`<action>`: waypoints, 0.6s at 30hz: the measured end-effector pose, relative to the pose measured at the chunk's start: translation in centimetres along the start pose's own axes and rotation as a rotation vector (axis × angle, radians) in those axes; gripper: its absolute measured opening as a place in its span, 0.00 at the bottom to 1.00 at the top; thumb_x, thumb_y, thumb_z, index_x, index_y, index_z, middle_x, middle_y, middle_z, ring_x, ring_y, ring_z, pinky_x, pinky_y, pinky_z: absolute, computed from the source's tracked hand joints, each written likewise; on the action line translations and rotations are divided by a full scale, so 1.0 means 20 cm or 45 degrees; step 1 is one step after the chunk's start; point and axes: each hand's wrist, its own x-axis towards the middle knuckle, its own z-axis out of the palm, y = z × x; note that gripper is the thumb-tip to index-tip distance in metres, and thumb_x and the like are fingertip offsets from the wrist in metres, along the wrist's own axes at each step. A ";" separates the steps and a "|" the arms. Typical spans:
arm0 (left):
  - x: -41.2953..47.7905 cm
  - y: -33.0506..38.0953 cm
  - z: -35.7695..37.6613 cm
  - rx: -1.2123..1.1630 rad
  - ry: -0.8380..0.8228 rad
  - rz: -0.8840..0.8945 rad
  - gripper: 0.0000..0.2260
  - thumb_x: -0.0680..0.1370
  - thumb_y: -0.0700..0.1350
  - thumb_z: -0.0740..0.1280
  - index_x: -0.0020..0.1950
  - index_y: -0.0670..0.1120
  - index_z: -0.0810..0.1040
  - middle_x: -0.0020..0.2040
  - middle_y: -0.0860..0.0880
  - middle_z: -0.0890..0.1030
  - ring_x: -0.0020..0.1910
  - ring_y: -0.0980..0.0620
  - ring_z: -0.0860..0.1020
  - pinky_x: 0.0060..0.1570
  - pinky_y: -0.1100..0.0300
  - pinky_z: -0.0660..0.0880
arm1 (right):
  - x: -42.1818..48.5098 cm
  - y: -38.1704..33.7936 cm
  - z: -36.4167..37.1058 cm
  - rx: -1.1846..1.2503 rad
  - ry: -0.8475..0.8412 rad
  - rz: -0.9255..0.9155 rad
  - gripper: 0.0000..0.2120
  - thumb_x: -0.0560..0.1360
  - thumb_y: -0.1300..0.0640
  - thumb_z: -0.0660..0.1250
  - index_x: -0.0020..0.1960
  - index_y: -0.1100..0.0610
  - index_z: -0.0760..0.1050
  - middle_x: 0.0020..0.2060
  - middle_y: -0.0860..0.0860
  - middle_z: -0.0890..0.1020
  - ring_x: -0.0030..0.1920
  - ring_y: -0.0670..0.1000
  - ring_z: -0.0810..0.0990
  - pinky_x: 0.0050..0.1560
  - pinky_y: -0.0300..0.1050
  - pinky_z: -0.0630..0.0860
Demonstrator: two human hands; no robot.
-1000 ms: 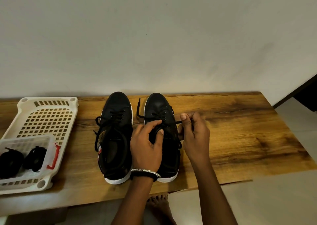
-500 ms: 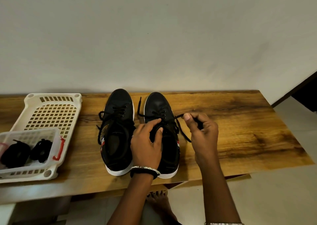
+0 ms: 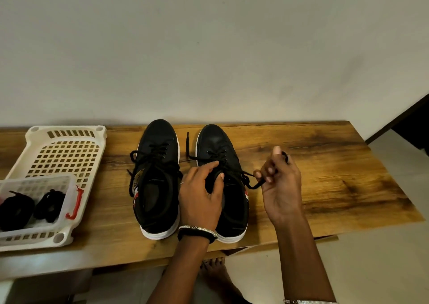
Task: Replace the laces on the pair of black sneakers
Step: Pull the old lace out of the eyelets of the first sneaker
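Two black sneakers with white soles stand side by side on the wooden table [image 3: 325, 176], toes toward the wall. The left sneaker [image 3: 156, 178] is laced, its lace ends hanging loose. My left hand [image 3: 200, 194] grips the tongue and collar of the right sneaker [image 3: 222, 164]. Just right of that shoe, my right hand [image 3: 279, 178] is raised a little and pinches its black lace [image 3: 249, 179], which runs taut from the eyelets into my curled fingers. Another end of this lace [image 3: 187, 146] lies on the table between the shoes.
A white perforated plastic tray [image 3: 62, 155] sits at the table's left end. A smaller white basket [image 3: 67, 187] with a red handle rests in it and holds two bundles of black laces [image 3: 32, 206]. A plain wall is close behind. Bare feet show under the front edge.
My right hand has pulled the lace out to the right and upward, away from the right sneaker. My left hand has stayed on the shoe.
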 end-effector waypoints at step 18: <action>0.06 0.00 0.05 0.111 -0.026 0.051 0.13 0.77 0.45 0.69 0.61 0.52 0.82 0.52 0.52 0.79 0.52 0.55 0.77 0.49 0.64 0.74 | 0.03 0.16 0.08 -1.624 0.100 -1.083 0.07 0.80 0.58 0.67 0.45 0.59 0.75 0.43 0.51 0.77 0.44 0.48 0.70 0.44 0.40 0.65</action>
